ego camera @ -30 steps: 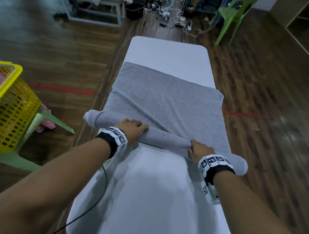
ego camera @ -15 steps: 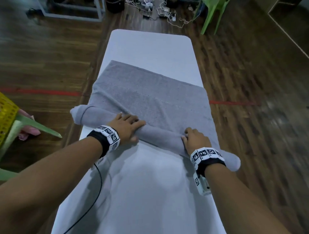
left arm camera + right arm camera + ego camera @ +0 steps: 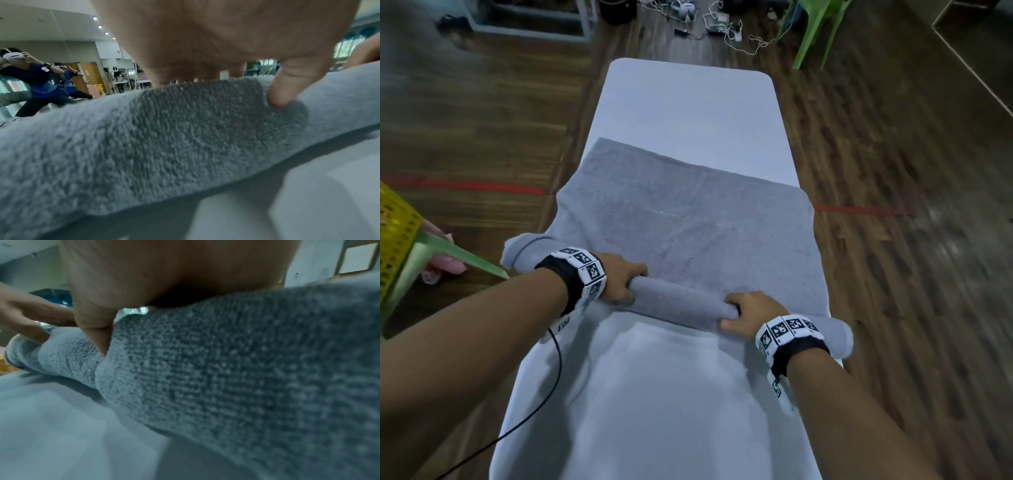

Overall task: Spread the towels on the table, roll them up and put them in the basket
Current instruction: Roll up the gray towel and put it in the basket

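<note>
The grey towel (image 3: 681,219) lies spread across the white counter (image 3: 688,113), its near edge already wound into a thick roll (image 3: 678,303) that runs slantwise from about nine o'clock, where one end pokes past the counter's left edge, down to about four o'clock, where the other end overhangs the right edge. Both hands sit on that roll. The left hand (image 3: 619,279) is curled over its upper left part, fingers wrapped across the top and thumb tucked against the near side, which the left wrist view confirms with the thumb (image 3: 287,84) pressing into the terry. The right hand (image 3: 746,313) grasps the roll further toward four o'clock, fingers bent over the top and thumb against the near face; in the right wrist view the thumb (image 3: 96,327) digs into the cloth. Beyond the roll, toward twelve o'clock, a broad flat stretch of towel remains unrolled, and past it bare counter. By my reckoning the spreading of this towel is done and the rolling is perhaps a third along; the rest of the cloth still has to be wound up and the bundle carried over. The yellow basket (image 3: 393,246) stands off the counter at about nine o'clock on a green stool (image 3: 448,250); its inside is out of sight, so how many towels it holds cannot be told.
</note>
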